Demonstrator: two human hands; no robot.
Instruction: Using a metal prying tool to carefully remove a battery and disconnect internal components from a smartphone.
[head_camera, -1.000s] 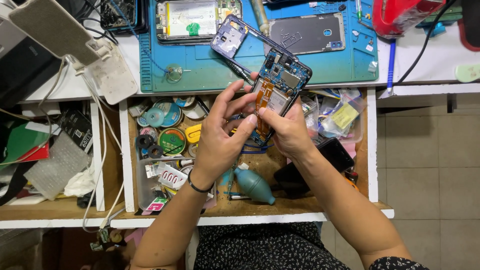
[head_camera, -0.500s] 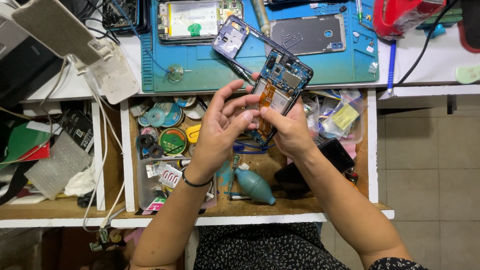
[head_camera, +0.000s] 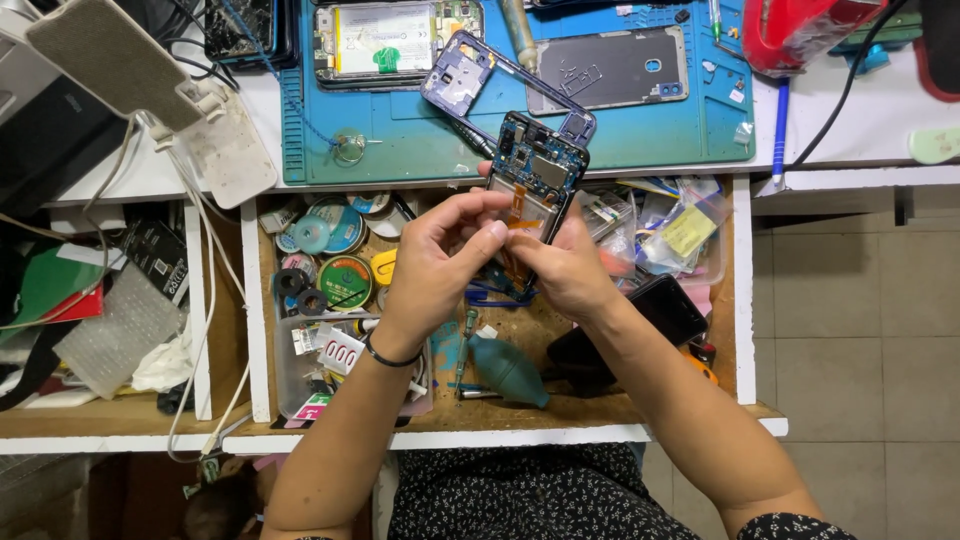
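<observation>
An opened phone (head_camera: 533, 168) with its back off shows a blue circuit board, a battery and an orange flex cable (head_camera: 517, 208). My right hand (head_camera: 566, 272) holds the phone from below and the right side, tilted over an open drawer. My left hand (head_camera: 438, 262) reaches in from the left, thumb and forefinger pinched at the orange flex cable on the phone's lower half. A black band circles my left wrist.
On the blue work mat (head_camera: 640, 135) lie a purple phone frame (head_camera: 462, 75), a grey back cover (head_camera: 610, 68) and another opened phone (head_camera: 385, 38). The wooden drawer (head_camera: 745, 300) holds tape rolls, a teal air blower (head_camera: 508, 368), small bags and a black phone (head_camera: 668, 308).
The phone has turned more upright and shifted a little left. My left fingers closed from spread to a pinch on the orange flex cable.
</observation>
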